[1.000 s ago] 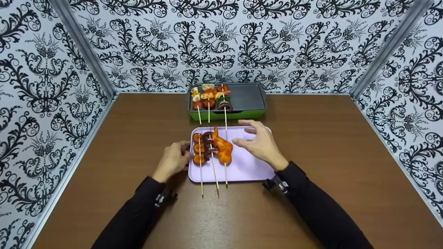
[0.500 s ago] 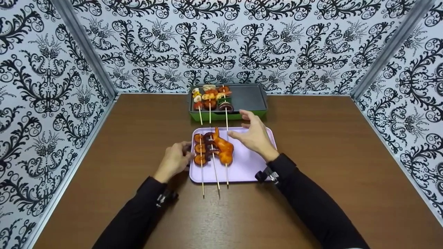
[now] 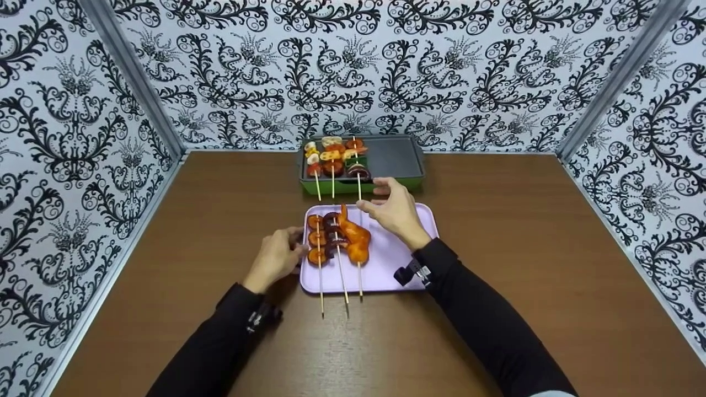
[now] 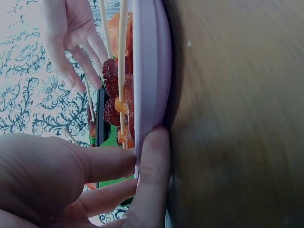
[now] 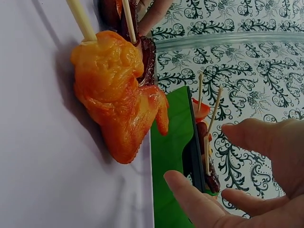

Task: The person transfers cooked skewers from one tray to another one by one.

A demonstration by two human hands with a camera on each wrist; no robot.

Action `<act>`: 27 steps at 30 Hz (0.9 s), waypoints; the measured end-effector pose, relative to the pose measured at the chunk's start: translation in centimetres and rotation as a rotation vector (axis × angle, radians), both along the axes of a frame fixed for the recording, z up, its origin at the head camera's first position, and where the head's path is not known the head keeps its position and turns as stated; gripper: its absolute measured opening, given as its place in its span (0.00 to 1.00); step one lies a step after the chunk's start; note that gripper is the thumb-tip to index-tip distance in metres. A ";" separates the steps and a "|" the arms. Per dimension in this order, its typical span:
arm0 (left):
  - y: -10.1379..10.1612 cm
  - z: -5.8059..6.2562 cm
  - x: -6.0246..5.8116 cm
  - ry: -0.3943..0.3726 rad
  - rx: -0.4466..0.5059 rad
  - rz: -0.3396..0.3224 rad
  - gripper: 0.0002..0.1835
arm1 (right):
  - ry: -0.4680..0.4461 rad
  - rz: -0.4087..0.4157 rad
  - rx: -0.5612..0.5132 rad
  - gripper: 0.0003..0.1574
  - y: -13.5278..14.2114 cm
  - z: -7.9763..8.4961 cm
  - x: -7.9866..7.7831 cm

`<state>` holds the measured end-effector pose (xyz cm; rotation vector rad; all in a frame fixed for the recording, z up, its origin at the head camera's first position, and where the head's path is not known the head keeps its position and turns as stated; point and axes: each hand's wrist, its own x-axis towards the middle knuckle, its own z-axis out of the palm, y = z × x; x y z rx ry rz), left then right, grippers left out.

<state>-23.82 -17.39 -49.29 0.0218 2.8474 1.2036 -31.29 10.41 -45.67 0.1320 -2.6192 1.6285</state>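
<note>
Our right hand [image 3: 398, 212] is nearer the grill [image 3: 394, 154] than a second ago; fingers spread, gripping nothing — the rightmost grill skewer [image 3: 358, 169] looks reachable, seemingly unheld | our left hand [image 3: 276, 255] pinches the tray [image 3: 383, 264]; three skewers [image 3: 335, 234] lie on it

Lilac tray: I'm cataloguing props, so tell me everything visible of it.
The lilac tray is rectangular and plastic-looking, with rounded corners and a raised rim. It lies flat on the table, before the grill. Three skewers rest on its left half, sticks overhanging the near edge; the left hand grips its left rim.
</note>
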 end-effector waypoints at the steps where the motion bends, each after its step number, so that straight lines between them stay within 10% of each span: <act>1: 0.0 0.0 0.0 0.008 -0.010 -0.001 0.26 | -0.008 0.000 -0.011 0.47 -0.1 0.0 -0.1; 18: 0.0 -0.2 -0.1 -0.009 0.023 0.013 0.26 | -0.053 0.023 -0.085 0.26 -0.6 0.1 -1.2; 27: 0.0 -0.3 -0.1 0.044 -0.039 -0.008 0.25 | -0.207 0.055 -0.413 0.26 -0.8 -0.4 -1.9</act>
